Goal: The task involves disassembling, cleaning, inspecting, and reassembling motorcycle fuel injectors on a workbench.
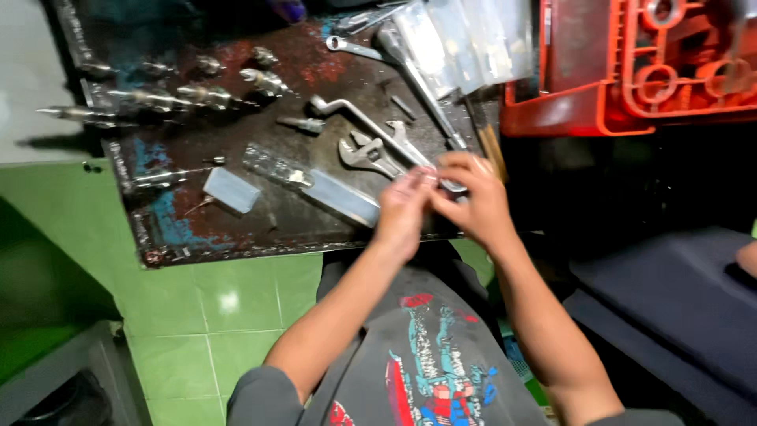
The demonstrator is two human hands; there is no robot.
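The person is sitting on a green tiled floor (229,308) and looking down at a rusty metal tray (236,229) full of tools. Both hands are meeting over the near edge of the tray. The left hand (404,211) and the right hand (473,201) are touching at the fingertips, and the fingers are curling in around something small and shiny (430,175) between them. The picture is blurry there, so I cannot tell what the small thing is or which hand is really gripping it.

Just beside the left hand, a long clear plastic strip (315,183) is lying on the tray. A small pale block (231,190) is lying further left. An adjustable wrench (364,155) is sitting just behind the hands, next to a bent metal bar (359,120). A spanner (353,48) is lying near the far edge. A row of silver bits (169,96) is lining up at the far left of the tray. A red plastic case (631,71) is sitting open on the right. The person is wearing a grey shirt (426,371) with a bright picture on it
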